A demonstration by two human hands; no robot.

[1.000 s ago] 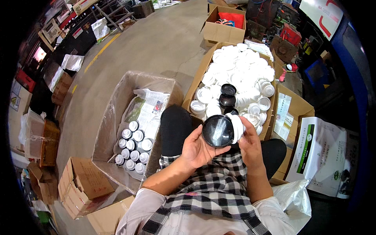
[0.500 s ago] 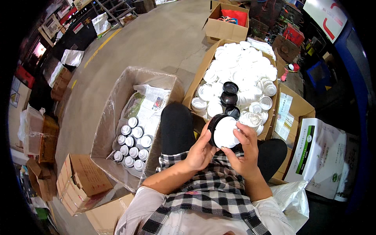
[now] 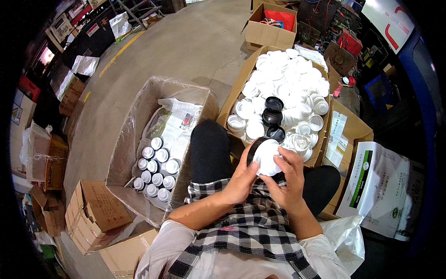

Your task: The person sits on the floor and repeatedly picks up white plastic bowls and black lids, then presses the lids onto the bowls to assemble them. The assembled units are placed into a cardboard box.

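Between hands (image 3: 239, 183); white, black-edged cap (image 3: 266, 158)

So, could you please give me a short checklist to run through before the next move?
1. Left grip on the black piece: ok, holding it from the left side.
2. Right grip on the white piece: ok, thumb and fingertips against it.
3. White piece fully seated on the black piece: cannot tell, the angle hides the joint.
4. White-topped pieces in the plastic-lined box standing white side up: ok.
5. Loose black pieces in sight: ok, three lie on the pile of white parts.
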